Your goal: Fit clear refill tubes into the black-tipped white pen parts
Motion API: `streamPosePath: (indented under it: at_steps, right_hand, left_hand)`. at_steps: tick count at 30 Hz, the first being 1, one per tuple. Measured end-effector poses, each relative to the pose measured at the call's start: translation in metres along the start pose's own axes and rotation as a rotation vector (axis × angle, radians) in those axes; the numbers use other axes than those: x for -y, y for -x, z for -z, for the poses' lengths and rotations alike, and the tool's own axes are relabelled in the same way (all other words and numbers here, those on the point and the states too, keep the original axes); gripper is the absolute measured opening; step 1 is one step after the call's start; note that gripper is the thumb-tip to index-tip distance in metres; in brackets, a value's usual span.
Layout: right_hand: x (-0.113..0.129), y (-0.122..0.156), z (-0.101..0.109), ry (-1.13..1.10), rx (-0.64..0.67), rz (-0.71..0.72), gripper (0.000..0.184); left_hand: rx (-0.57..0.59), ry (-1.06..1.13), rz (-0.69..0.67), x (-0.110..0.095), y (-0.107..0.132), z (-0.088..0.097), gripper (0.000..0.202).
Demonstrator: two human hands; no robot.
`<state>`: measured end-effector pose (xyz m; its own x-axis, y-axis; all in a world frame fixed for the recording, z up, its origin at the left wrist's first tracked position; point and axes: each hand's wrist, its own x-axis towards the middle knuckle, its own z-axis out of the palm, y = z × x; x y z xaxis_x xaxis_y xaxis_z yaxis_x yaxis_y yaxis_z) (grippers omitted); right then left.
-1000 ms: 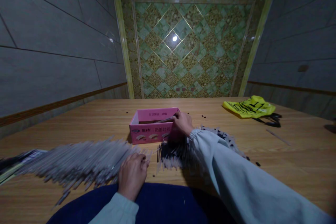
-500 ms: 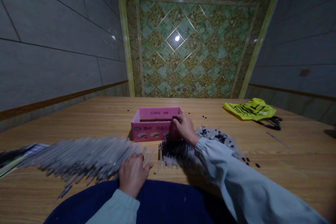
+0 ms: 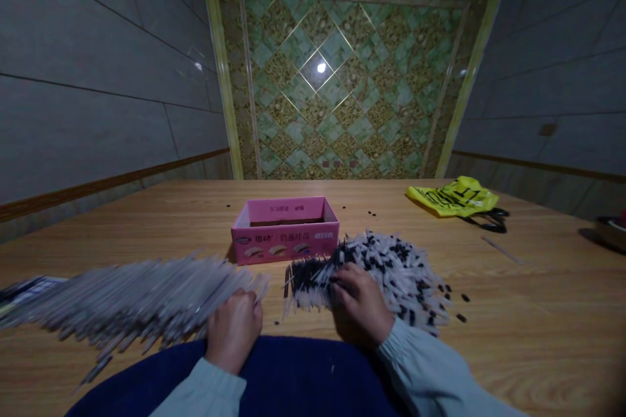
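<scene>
My left hand [image 3: 233, 331] rests at the right end of a wide heap of thin grey tubes [image 3: 127, 300], its fingers curled over several of them. My right hand [image 3: 360, 305] lies on a pile of white sticks with black tips [image 3: 386, 273]. Its fingers are bent down into the pile, and what they hold, if anything, is hidden. Behind both piles stands a pink cardboard box [image 3: 286, 240], open at the top.
The wooden table [image 3: 538, 287] runs to tiled walls. A yellow plastic bag [image 3: 452, 195] with black handles lies at the back right. Small black caps [image 3: 457, 303] are scattered beside the white pile. A lone stick [image 3: 501, 251] lies at the right. My dark blue lap [image 3: 293, 378] fills the near edge.
My right hand has come back from the pink box's right corner to the white pile near me. My left hand stays on the grey tubes.
</scene>
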<state>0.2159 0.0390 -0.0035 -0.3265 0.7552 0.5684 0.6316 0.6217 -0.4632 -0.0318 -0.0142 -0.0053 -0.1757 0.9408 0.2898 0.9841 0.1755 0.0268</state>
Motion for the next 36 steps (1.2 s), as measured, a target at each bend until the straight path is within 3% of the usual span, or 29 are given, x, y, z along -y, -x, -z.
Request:
streamPosePath:
  at_steps: [4, 6, 8, 13, 18, 24, 36]
  right_hand:
    - [0.011, -0.001, -0.012, 0.223, 0.138, 0.179, 0.013]
    - [0.014, -0.003, -0.017, 0.302, 0.174, 0.239, 0.014]
    - [0.017, -0.005, -0.019, 0.363, 0.2, 0.277, 0.017]
    - [0.016, -0.009, -0.018, 0.441, 0.255, 0.341, 0.008]
    - [0.01, -0.008, -0.018, 0.39, 0.25, 0.41, 0.012]
    - [0.016, -0.002, -0.012, 0.289, 0.255, 0.39, 0.01]
    - [0.026, 0.003, -0.017, 0.388, 0.317, 0.358, 0.007]
  left_hand:
    - [-0.13, 0.155, -0.048, 0.002, -0.004, 0.001, 0.024]
    - [-0.197, 0.344, -0.093, 0.0, -0.006, 0.002, 0.022]
    - [-0.187, 0.594, -0.118, -0.005, -0.006, 0.001, 0.019]
    - [0.114, 1.242, -0.057, -0.02, -0.003, -0.006, 0.022]
    - [0.362, 1.629, 0.081, -0.027, -0.001, -0.008, 0.036]
    - [0.429, 1.819, 0.171, -0.024, 0.0, -0.003, 0.034]
    - [0.432, 1.845, 0.187, -0.025, -0.001, 0.0, 0.03]
